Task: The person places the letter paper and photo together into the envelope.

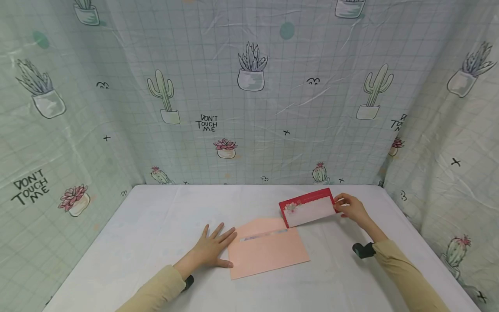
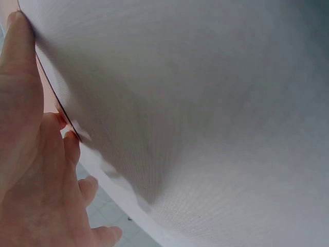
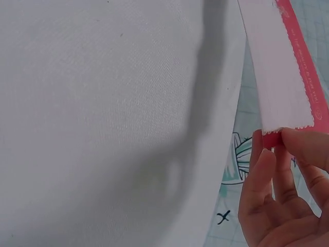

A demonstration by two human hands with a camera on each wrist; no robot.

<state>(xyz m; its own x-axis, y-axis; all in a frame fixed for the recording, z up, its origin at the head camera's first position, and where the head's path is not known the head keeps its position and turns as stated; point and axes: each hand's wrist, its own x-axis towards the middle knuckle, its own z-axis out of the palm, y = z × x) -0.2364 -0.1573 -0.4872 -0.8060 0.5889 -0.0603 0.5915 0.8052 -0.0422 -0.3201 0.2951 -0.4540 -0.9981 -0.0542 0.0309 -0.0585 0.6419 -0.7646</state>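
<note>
Between the pinching fingertips [image 3: 288, 146] of the right hand [image 1: 352, 209], the red and white card [image 1: 309, 208] was held by its end, probably light, thin and easily bent, while the left hand [image 1: 210, 249] pressed spread fingers beside the pink envelope [image 1: 267, 247].

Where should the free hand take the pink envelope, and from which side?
Judging by its pose, the pink envelope lies flat on the table, so pinch an edge. The left hand already rests flat at its left edge; sliding fingers under there seems easiest. The right hand pinches the red card.
</note>
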